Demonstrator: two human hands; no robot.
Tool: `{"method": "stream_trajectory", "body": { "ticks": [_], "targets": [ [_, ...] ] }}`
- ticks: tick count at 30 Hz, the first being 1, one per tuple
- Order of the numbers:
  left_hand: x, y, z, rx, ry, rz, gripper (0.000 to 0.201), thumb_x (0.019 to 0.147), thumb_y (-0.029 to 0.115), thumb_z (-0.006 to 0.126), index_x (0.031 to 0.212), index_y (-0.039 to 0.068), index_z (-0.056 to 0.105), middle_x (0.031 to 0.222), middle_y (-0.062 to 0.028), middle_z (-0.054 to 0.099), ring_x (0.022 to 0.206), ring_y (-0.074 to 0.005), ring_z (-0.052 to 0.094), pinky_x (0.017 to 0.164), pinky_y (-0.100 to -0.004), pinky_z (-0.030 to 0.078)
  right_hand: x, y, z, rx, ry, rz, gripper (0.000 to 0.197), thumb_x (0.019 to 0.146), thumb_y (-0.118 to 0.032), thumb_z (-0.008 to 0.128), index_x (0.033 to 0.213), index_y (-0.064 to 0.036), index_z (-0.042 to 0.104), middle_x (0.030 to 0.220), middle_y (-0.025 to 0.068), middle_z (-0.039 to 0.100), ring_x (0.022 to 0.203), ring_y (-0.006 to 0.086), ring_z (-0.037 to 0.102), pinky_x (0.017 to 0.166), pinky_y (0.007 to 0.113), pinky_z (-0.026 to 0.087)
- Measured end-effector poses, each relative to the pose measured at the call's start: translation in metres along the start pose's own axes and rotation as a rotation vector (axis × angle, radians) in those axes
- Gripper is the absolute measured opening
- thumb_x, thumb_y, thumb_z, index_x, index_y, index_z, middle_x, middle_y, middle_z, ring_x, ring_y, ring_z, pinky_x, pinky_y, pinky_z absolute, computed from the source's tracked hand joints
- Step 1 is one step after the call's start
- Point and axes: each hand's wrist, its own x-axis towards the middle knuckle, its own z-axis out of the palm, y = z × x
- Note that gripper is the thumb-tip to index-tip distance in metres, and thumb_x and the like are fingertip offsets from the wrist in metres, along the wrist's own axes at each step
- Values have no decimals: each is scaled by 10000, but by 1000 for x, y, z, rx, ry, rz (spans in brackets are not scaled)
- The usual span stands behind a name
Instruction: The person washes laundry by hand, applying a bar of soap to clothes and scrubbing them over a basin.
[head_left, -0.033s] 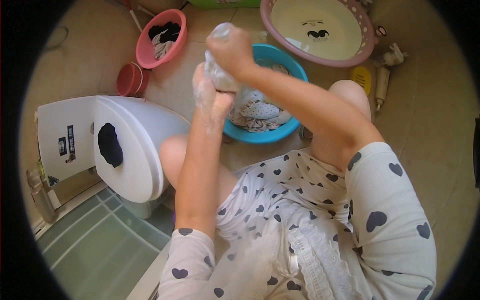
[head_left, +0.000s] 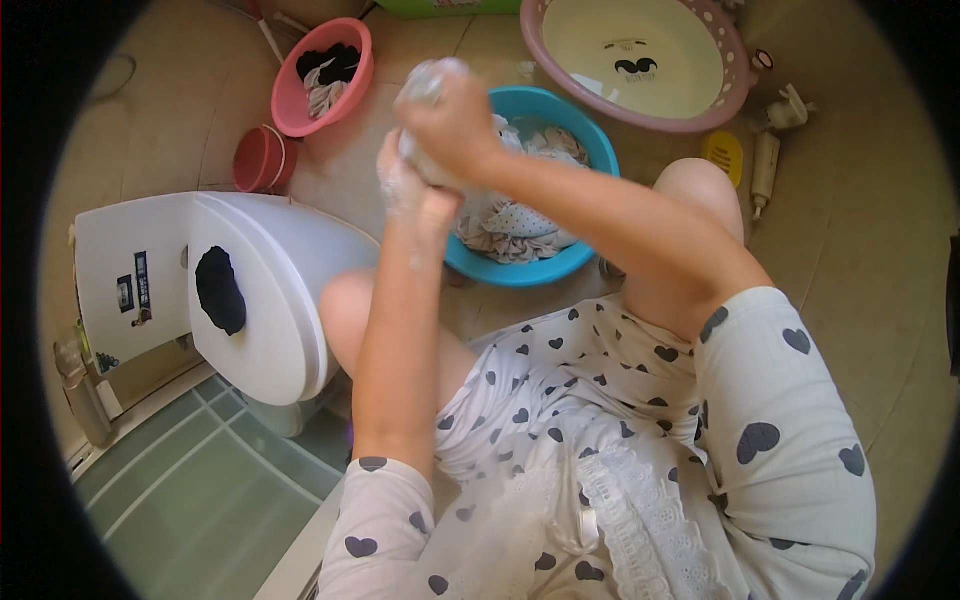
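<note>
A wadded wet white cloth [head_left: 424, 168] is gripped between my two hands above the left edge of the blue basin. My left hand [head_left: 405, 188], with suds on it and its wrist, is closed round the cloth's lower part. Just above, my right hand [head_left: 448, 122] is wrapped round the upper part, and some cloth bulges past its fist. My right forearm crosses over the blue basin [head_left: 535, 272]. Inside the basin lie wet light clothes [head_left: 525, 222], one of them dotted. The cloth's exact kind is hidden by my fingers.
A pink basin [head_left: 362, 85] with dark and light clothes stands far left, beside a small red bucket [head_left: 262, 160]. A large mauve basin of water [head_left: 625, 115] is far right, near a yellow oval item [head_left: 723, 158]. A white toilet [head_left: 270, 340] carries a black cloth [head_left: 220, 290].
Both hands have shifted slightly left, the right one also a little downward. They sit closer together, and less of the white cloth shows between them.
</note>
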Motion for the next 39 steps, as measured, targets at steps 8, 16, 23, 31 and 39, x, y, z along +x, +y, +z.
{"method": "stream_trajectory", "body": {
  "ticks": [8,16,23,31,39],
  "targets": [
    [-12,2,20,100,-37,86,262,862,241,422,1068,91,481,1057,-102,530,963,-240,527,846,-400,440,12,-13,-14,-168,-40,-79,158,633,-163,615,760,-69,613,725,155,596,740,289,577,665,384,454],
    [-3,11,16,110,-83,230,485,896,460,319,1190,81,387,1143,-124,504,1048,-275,502,904,-437,405,6,-23,-38,190,-457,280,305,628,-295,692,809,-54,642,836,139,627,740,182,593,635,312,465],
    [2,2,2,68,-79,-34,566,897,497,305,1240,53,380,1193,-137,471,1071,-320,485,889,-443,419,-3,-21,-26,-283,-347,-367,196,543,-151,660,723,-82,624,686,158,604,645,320,592,591,390,466],
    [26,-8,-46,82,-330,-30,498,893,418,353,1199,29,411,1200,-144,473,1105,-288,465,928,-419,398,-47,-36,-22,-402,-242,-486,210,589,-230,615,699,-52,590,688,165,595,633,363,583,630,437,463],
    [9,8,-26,-75,-688,-284,317,910,296,357,1066,55,493,1033,-92,546,926,-200,554,821,-364,479,-60,-24,-9,-460,108,-563,186,605,-241,584,708,-88,609,718,147,610,707,309,591,607,409,458]
  ]
}}
